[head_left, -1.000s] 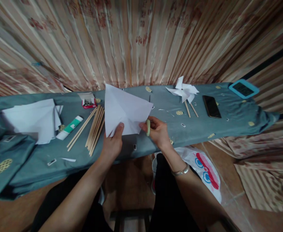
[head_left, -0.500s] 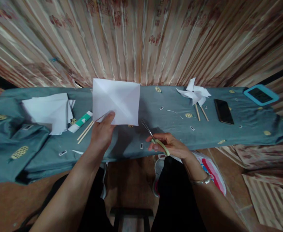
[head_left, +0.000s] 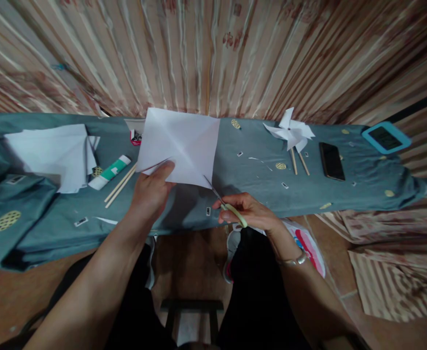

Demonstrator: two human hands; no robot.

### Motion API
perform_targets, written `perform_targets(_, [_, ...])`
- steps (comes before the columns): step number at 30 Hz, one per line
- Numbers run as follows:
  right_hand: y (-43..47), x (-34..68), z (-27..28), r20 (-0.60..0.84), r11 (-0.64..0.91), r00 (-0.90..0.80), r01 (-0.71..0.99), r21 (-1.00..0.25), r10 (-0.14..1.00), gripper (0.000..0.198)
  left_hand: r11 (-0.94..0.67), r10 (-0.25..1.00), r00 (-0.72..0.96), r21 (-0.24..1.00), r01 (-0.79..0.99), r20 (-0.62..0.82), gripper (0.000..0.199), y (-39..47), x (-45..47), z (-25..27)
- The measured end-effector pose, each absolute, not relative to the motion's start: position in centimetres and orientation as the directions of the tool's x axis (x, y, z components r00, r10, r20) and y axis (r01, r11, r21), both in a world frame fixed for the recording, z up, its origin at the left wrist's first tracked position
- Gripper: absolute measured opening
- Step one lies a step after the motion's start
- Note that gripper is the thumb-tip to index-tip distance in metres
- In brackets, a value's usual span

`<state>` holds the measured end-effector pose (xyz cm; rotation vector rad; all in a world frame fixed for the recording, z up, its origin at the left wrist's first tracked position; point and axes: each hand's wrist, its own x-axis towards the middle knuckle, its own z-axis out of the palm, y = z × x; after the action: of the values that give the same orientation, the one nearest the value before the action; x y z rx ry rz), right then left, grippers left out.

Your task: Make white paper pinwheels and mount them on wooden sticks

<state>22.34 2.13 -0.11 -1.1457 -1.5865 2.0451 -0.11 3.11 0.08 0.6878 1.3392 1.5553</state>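
A white sheet of paper (head_left: 184,141) with diagonal creases is held above the cloth. My left hand (head_left: 153,189) pinches it at its lower left, where a slit runs in from the corner. My right hand (head_left: 247,209) is closed on scissors (head_left: 234,212) with pale green handles. Their blades are at the lower right corner of the sheet, one of them overlapping the paper along the crease. A finished paper pinwheel (head_left: 291,131) lies farther right, with two wooden sticks (head_left: 298,162) below it.
On the left lie a stack of white paper (head_left: 49,153), a green and white glue stick (head_left: 110,172) and two sticks (head_left: 120,185). A small red box (head_left: 136,137) sits behind the sheet. A phone (head_left: 332,161) and a blue-framed timer (head_left: 386,137) are on the right.
The scissors have come up to the sheet's lower right corner, where they were apart from it before. The sheet has turned slightly in my left hand. The view has shifted a little.
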Motion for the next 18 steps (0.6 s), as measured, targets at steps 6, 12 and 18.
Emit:
perform_targets(6, [2.17, 22.22, -0.12, -0.415, -0.341, -0.626, 0.242, -0.908, 0.66, 0.044, -0.005, 0.916, -0.377, 0.936, -0.351, -0.136, 0.019, 3.14, 0.22, -0.21])
perform_targets(12, [2.31, 22.25, -0.38, -0.42, -0.338, -0.632, 0.254, -0.906, 0.651, 0.048, -0.059, 0.93, -0.355, 0.916, -0.398, -0.094, 0.025, 3.29, 0.22, -0.44])
perform_targets(18, [2.29, 22.29, -0.64, -0.422, -0.353, -0.636, 0.241, -0.904, 0.646, 0.049, -0.086, 0.945, -0.325, 0.933, -0.35, -0.035, 0.023, 3.35, -0.21, -0.81])
